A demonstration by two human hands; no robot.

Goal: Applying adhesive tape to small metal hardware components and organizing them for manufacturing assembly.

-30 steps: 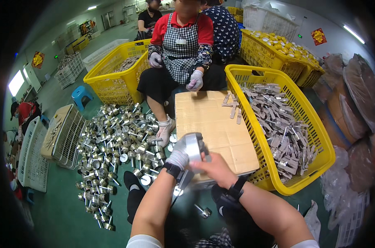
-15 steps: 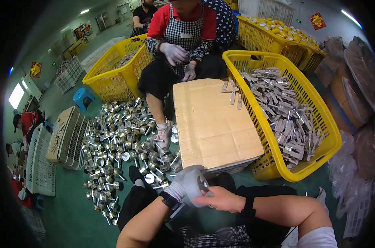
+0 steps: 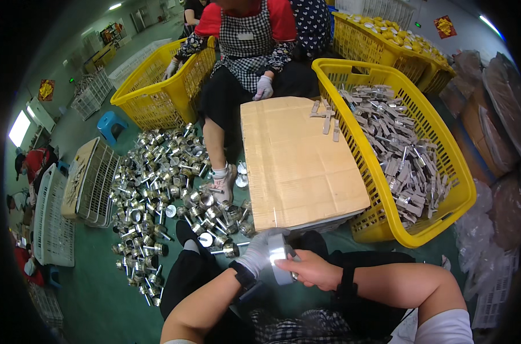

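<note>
A wide, pale, shiny roll of tape is between my two hands, just in front of the cardboard-topped work surface. My left hand, in a pale glove, is closed at the roll's left side; its fingers are partly hidden behind the roll. From the right, my bare right hand grips the roll's near edge, thumb on the outside and fingers curled at its open middle. Flat cardboard covers the surface beyond my hands, with several small beige clip-like pieces at its far right corner.
Right of the cardboard stands a yellow basket of metal-and-beige clip parts. Metal cups with stems lie heaped on the floor at left. A co-worker sits opposite, one gloved hand inside another yellow basket. Plastic-wrapped stacks stand far right.
The co-worker's hand has gone from the lap into the left yellow basket. My hands stay nearly in place; the roll has turned and now shows a bright, shiny face.
</note>
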